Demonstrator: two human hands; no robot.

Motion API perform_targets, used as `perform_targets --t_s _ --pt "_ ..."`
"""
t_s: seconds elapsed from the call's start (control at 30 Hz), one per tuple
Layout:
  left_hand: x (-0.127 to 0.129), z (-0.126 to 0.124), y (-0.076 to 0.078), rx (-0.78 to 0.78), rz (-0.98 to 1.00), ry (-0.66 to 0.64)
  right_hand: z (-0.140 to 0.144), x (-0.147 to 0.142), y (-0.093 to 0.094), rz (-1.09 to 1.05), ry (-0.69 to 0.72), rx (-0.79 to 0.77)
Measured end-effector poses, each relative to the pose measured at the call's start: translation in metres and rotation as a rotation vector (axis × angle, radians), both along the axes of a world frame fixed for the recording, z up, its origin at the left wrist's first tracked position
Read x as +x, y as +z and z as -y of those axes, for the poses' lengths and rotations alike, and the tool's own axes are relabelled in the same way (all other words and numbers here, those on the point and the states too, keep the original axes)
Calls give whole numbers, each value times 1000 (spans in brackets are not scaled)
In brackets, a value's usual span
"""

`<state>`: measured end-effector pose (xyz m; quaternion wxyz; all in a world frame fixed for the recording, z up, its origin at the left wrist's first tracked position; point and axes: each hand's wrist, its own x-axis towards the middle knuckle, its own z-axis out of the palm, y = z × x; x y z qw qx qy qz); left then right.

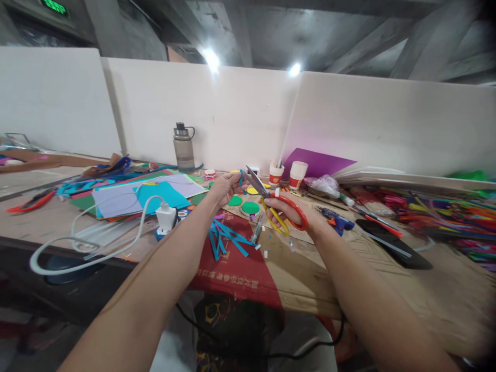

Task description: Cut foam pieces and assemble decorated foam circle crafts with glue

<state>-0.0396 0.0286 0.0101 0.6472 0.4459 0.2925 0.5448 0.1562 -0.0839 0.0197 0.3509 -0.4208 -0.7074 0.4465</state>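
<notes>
Right hand closed through the red and yellow loops of a pair of scissors, blades parted and angled up toward the left. Left hand pinched shut on a small teal paper strip, held just at the open blades, above the counter. Both raised clear of the surface, near its middle.

Strip judged very light, thin and limp: likely to bend or flutter unless gripped close to the cut line between thumb and forefinger. Scissors judged rigid and moderately light, secure only by the handle loops; blade edges to be kept away from fingertips.

More teal strips lying loose below the hands, beside green paper discs and small offcuts. White charger and cable to the left, near stacked coloured sheets. Water bottle upright against the back partition. Two paper cups behind the scissors, a blue glue gun to the right.

Strip's full length not visible, mostly covered by the fingers. Exact blade contact with the strip not determinable. Right edge of view blurred; coloured items there not identifiable. Printed text on the red panel unreadable.
</notes>
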Motion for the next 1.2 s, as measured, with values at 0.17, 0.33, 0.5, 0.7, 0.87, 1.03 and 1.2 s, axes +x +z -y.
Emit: perform_targets --t_s 0.17,0.33,0.5,0.7,0.87,1.03,1.2 --pt "0 -6 -5 21 4 -2 -1 1 -1 0 -1 -8" --pt "0 -3 -3 27 -19 -17 -2 0 0 19 -19 -21" --pt "1 1 -1 22 -31 -33 -3 0 -1 40 -21 -12" --pt "1 -2 -4 34 -76 -65 -4 1 -3 -17 -13 -19" --pt "1 -1 -3 59 -86 -63 1 -3 0 2 -66 -31" --pt "-1 0 -4 98 -96 -71 1 -5 0 8 -105 -72" --pt "-2 -2 -6 120 -109 -63 -1 -4 -1 2 -97 -154"
